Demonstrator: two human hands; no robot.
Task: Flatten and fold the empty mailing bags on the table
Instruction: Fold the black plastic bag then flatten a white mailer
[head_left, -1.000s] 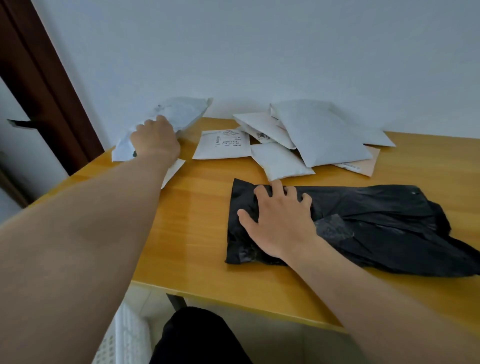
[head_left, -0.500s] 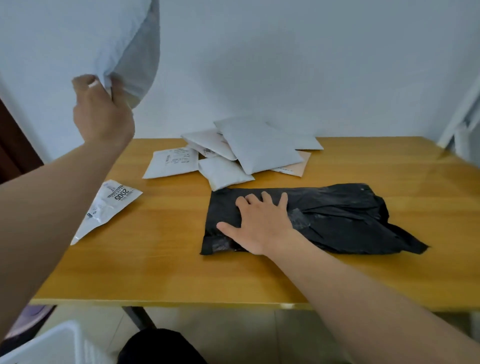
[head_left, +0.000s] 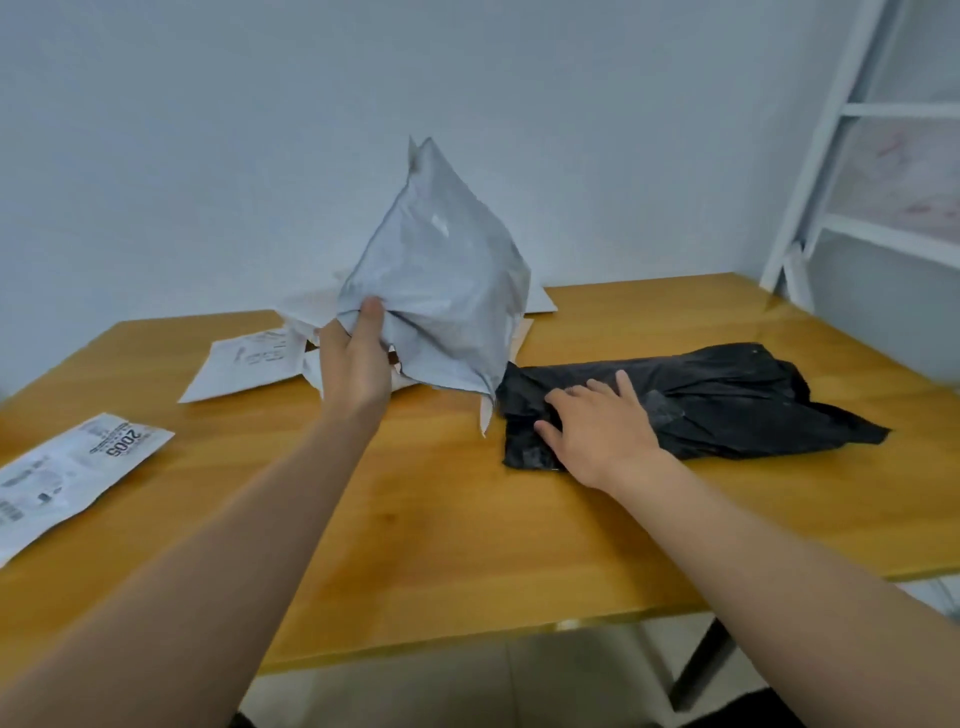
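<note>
Fingers of left hand (head_left: 356, 371) clamp grey bag (head_left: 441, 291); right hand (head_left: 597, 431) presses black bag (head_left: 727, 400) flat-fingered.

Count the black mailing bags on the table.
1. The black bag lies on the table's right side under the right hand. Others could be hidden behind the grey bag held in the left hand.

table (head_left: 467, 519): wood | on it: black bag (head_left: 727, 400), labelled white bags (head_left: 78, 467), white bags (head_left: 244, 369)
</note>
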